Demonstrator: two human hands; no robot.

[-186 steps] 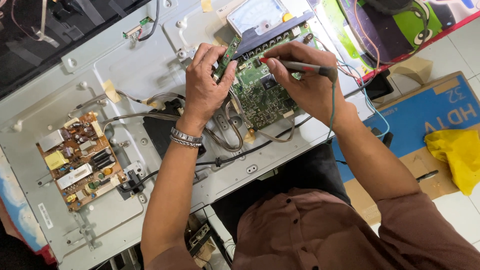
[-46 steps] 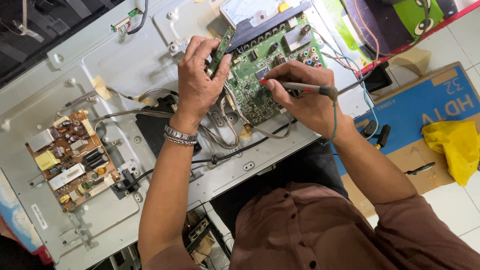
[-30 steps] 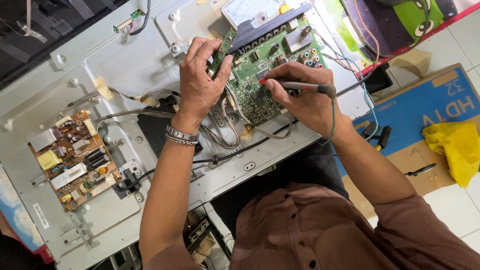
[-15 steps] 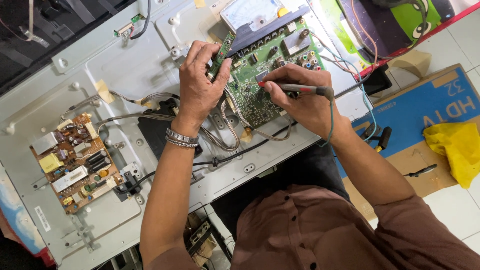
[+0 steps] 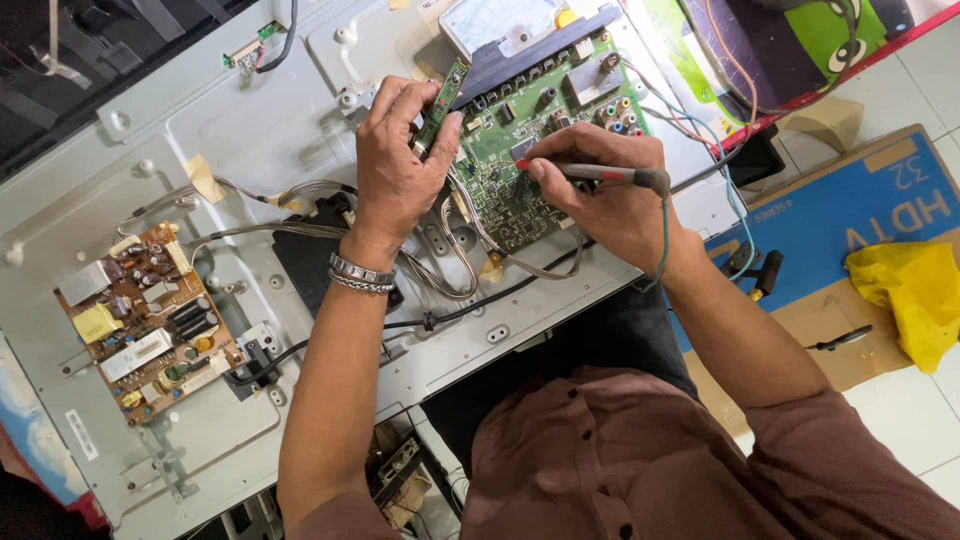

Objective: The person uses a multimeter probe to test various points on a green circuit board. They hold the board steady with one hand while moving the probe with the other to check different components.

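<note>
On the grey metal back panel (image 5: 250,150): green circuit board (image 5: 530,140) lies near its far edge, before me.
Left hand (image 5: 395,175): my fingers (image 5: 440,130) are closed around a narrow green strip board (image 5: 443,100), held upright at the circuit board's left edge.
Right hand (image 5: 610,195): fingers pinched on a red-tipped probe (image 5: 590,172), tip touching the circuit board's middle.
Near left corner: brown power board (image 5: 145,320).
Containers: flattened cardboard box (image 5: 850,260) on the floor, yellow cloth (image 5: 915,290) on it.
</note>
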